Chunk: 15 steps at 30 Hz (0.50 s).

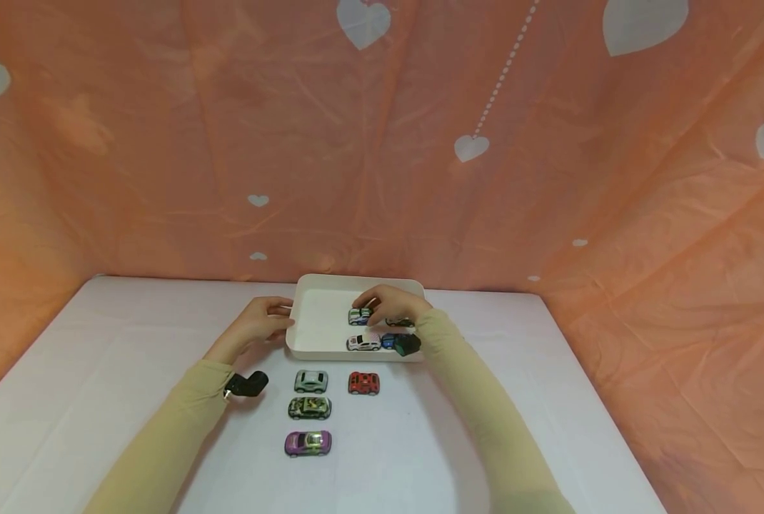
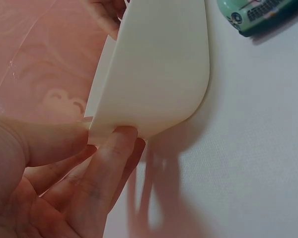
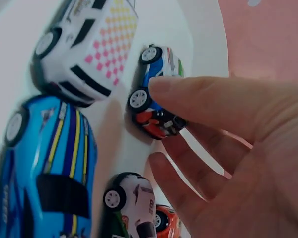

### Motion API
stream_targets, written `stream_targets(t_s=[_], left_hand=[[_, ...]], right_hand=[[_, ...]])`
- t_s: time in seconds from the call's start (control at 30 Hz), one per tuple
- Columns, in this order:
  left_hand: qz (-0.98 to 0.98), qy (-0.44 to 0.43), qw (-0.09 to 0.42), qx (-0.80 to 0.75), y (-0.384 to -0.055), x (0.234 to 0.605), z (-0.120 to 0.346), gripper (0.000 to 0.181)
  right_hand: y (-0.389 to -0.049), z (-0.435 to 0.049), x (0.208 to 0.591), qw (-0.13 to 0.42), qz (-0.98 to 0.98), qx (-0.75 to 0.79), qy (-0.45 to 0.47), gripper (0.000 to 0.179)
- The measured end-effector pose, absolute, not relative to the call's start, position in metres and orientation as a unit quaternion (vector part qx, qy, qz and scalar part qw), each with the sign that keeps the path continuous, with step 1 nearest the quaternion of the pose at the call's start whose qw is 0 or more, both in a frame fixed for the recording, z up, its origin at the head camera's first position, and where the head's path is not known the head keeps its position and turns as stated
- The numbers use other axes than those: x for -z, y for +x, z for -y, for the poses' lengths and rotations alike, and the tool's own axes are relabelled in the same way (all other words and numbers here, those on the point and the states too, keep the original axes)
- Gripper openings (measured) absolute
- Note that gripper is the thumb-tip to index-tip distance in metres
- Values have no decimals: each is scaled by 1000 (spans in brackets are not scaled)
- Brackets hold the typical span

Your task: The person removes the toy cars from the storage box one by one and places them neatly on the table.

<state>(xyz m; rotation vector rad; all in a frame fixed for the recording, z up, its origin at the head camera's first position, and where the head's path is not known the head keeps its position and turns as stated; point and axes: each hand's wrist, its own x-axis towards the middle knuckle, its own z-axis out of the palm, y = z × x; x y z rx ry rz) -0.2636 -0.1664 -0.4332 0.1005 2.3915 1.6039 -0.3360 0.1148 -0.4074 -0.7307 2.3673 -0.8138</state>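
Note:
My right hand [image 1: 391,303] reaches into the white tray [image 1: 318,321]. It pinches a small multicoloured toy car [image 3: 151,111], blue, white and red, with the thumb on one side and fingers on the other. Beside it in the tray stand a white toy car [image 1: 363,343] with a checkered roof and a blue toy car [image 3: 64,144] with yellow stripes. A white-and-green toy car [image 3: 131,203] and an orange one [image 3: 168,220] sit under the fingers. My left hand [image 1: 256,325] touches the tray's left end, fingers fairly straight against its outer wall.
In front of the tray, on the white-covered table [image 1: 228,457], stand a pale green toy car [image 1: 311,381], a camouflage one [image 1: 309,407], a purple one [image 1: 308,443] and a red one [image 1: 364,383]. An orange curtain [image 1: 356,200] with hearts hangs behind.

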Motion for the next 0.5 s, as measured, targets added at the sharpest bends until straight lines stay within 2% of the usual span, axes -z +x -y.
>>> stream_targets(t_s=[0.5], left_hand=[[-826,33,128,-548,-265,435,166,47]], right_hand=[[-341,-115,414,249,-876,309,-274,47]])
